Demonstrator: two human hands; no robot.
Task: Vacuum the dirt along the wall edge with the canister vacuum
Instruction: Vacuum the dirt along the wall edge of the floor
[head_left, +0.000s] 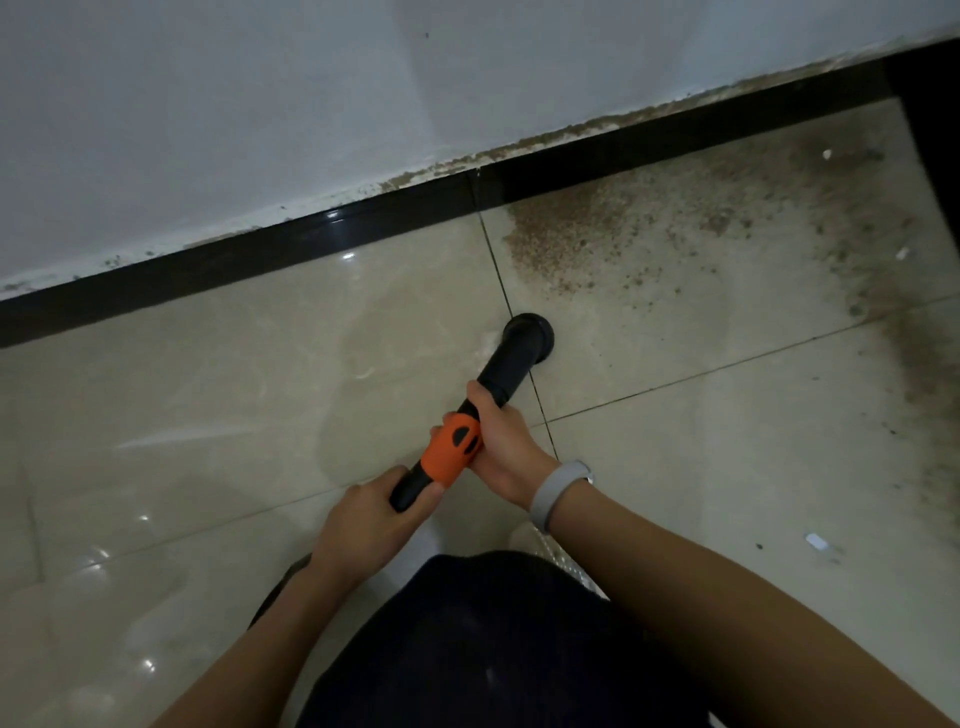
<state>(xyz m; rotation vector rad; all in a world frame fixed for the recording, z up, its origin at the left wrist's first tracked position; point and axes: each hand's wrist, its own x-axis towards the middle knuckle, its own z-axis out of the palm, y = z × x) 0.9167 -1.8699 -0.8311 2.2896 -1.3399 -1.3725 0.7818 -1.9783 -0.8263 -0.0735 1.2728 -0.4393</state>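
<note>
The left hand (363, 514) has its grip wrapped round the rear of the vacuum wand (452, 452); the right hand (501, 441) clasps it further forward. The nozzle (530, 335) sits on the floor (208, 364), short of the dirt (582, 234) by the baseboard (260, 249). Sweeping too fast could scatter grit rightward.

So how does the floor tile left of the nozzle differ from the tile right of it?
The left tile is glossy, showing light reflections, with no dirt visible; the right tile is dull, with brown dirt densest by the black skirting. Both are beige. The nozzle sits near their joint.
</note>
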